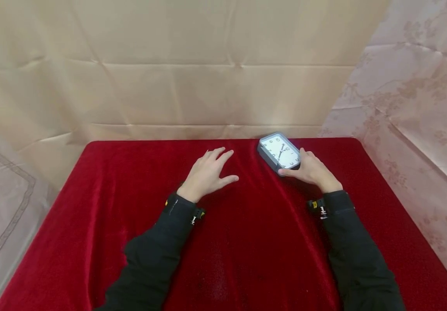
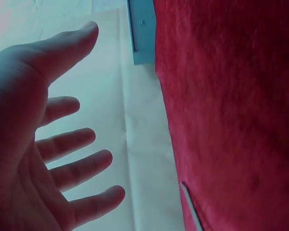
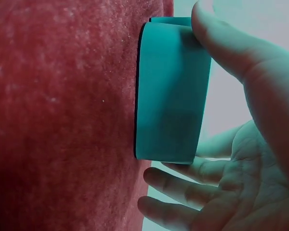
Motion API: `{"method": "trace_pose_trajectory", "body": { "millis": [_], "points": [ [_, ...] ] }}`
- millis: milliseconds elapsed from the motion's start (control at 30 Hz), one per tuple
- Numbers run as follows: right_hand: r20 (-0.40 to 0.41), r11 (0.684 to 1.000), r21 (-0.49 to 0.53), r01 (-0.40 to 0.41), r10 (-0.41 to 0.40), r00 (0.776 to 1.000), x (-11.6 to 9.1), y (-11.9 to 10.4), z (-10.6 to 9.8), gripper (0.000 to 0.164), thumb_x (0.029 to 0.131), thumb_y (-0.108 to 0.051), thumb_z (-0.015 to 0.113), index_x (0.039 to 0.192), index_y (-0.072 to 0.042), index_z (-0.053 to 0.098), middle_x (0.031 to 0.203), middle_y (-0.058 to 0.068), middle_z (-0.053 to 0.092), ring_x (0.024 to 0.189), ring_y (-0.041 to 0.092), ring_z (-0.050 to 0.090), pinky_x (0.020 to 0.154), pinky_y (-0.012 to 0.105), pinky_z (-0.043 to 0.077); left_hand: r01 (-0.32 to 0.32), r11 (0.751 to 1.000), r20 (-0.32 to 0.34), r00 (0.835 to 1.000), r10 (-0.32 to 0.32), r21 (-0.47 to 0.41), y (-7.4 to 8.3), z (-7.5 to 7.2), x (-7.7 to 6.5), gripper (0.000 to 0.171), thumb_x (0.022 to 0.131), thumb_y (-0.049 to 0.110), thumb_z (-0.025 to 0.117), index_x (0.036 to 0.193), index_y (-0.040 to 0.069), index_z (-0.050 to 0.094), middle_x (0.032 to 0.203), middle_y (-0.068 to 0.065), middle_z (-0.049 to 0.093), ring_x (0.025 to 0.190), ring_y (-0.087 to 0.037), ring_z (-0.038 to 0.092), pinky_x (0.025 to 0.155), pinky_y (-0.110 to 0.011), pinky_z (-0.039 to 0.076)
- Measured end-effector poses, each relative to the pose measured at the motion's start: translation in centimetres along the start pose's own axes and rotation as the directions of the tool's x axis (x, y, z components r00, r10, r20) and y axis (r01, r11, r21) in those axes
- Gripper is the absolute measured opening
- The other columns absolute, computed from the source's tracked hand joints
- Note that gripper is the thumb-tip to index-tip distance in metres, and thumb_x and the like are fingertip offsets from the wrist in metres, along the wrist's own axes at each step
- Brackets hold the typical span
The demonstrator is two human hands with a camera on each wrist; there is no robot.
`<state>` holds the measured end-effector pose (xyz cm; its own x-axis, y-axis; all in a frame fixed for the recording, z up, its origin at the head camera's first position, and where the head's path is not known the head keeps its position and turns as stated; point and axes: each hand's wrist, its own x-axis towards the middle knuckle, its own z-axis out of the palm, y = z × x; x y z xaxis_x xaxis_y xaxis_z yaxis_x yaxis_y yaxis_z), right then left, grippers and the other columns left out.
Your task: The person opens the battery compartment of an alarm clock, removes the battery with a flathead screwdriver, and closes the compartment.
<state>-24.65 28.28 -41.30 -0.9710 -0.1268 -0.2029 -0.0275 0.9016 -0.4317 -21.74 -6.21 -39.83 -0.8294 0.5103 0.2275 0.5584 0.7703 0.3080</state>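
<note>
A grey-cased alarm clock (image 1: 279,151) with a white dial and black numerals lies face up near the back of the red cloth. My right hand (image 1: 312,169) grips its right end, the thumb at the near corner and the fingers along the far side. In the right wrist view, the clock's plain side (image 3: 173,91) sits between the thumb (image 3: 226,43) and the fingers. My left hand (image 1: 206,173) hovers left of the clock, fingers spread and holding nothing. The left wrist view shows the clock's side (image 2: 142,33) beyond the thumb.
Red velvety cloth (image 1: 223,259) covers the table. A beige curtain (image 1: 207,95) hangs behind its back edge, and patterned pale cloth (image 1: 421,129) stands on the right. A thin grey strip (image 2: 191,207) lies on the red cloth in the left wrist view; its kind is unclear.
</note>
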Motion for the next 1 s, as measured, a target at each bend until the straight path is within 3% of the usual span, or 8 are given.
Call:
{"method": "trace_pose_trajectory", "body": {
  "millis": [167, 367, 667, 800, 1000],
  "points": [
    [-0.003, 1.0, 0.019, 0.018, -0.018, 1.0, 0.1, -0.4, 0.4, 0.125, 0.08, -0.061, 0.076, 0.157, 0.008, 0.006, 0.148, 0.032, 0.03, 0.125, 0.044, 0.039, 0.102, 0.06, 0.043, -0.038, 0.998, 0.037, 0.999, 0.036, 0.04, 0.9, 0.8, -0.1, 0.081, 0.086, 0.049, 0.077, 0.152, 0.013, 0.047, 0.152, -0.014, 0.046, 0.132, -0.032, 0.05, 0.107, -0.049, 0.044],
    [-0.083, 0.999, 0.023, 0.036, -0.034, 0.996, 0.6, -0.3, 0.6, 0.118, 0.08, -0.051, 0.08, 0.156, 0.007, 0.011, 0.142, 0.032, 0.033, 0.119, 0.043, 0.043, 0.098, 0.059, 0.046, -0.076, 0.995, 0.062, 0.995, 0.073, 0.062, 1.9, 1.3, 0.1, 0.08, 0.087, 0.051, 0.076, 0.152, 0.014, 0.047, 0.151, -0.014, 0.047, 0.131, -0.031, 0.051, 0.104, -0.046, 0.046],
    [-0.174, 0.996, 0.035, 0.078, -0.071, 0.982, 0.5, -0.2, 0.5, 0.104, 0.082, -0.049, 0.078, 0.154, 0.005, 0.026, 0.137, 0.027, 0.042, 0.117, 0.039, 0.046, 0.096, 0.058, 0.045, -0.049, 0.998, 0.041, 0.998, 0.048, 0.031, 0.9, 1.1, 0.1, 0.081, 0.086, 0.049, 0.077, 0.151, 0.012, 0.048, 0.149, -0.014, 0.049, 0.128, -0.031, 0.053, 0.1, -0.046, 0.049],
    [-0.169, 0.986, 0.075, 0.151, -0.136, 0.976, 0.1, -0.9, 0.3, 0.104, 0.081, -0.05, 0.08, 0.156, 0.001, 0.028, 0.142, 0.024, 0.043, 0.119, 0.037, 0.046, 0.099, 0.058, 0.044, -0.014, 1.0, 0.049, 0.999, 0.014, 0.012, 0.1, 1.0, 0.1, 0.083, 0.086, 0.05, 0.077, 0.153, 0.011, 0.046, 0.15, -0.013, 0.049, 0.129, -0.031, 0.052, 0.104, -0.047, 0.046],
    [-0.087, 0.941, 0.125, 0.315, -0.305, 0.948, -0.4, -2.3, 0.4, 0.108, 0.075, -0.043, 0.086, 0.159, -0.008, 0.028, 0.146, 0.016, 0.042, 0.122, 0.032, 0.044, 0.102, 0.057, 0.043, 0.058, 0.992, 0.085, 0.995, -0.049, -0.115, -0.6, 0.9, 0.1, 0.096, 0.082, 0.053, 0.08, 0.157, 0.01, 0.038, 0.154, -0.013, 0.044, 0.137, -0.029, 0.045, 0.114, -0.047, 0.036]
  ]
}}
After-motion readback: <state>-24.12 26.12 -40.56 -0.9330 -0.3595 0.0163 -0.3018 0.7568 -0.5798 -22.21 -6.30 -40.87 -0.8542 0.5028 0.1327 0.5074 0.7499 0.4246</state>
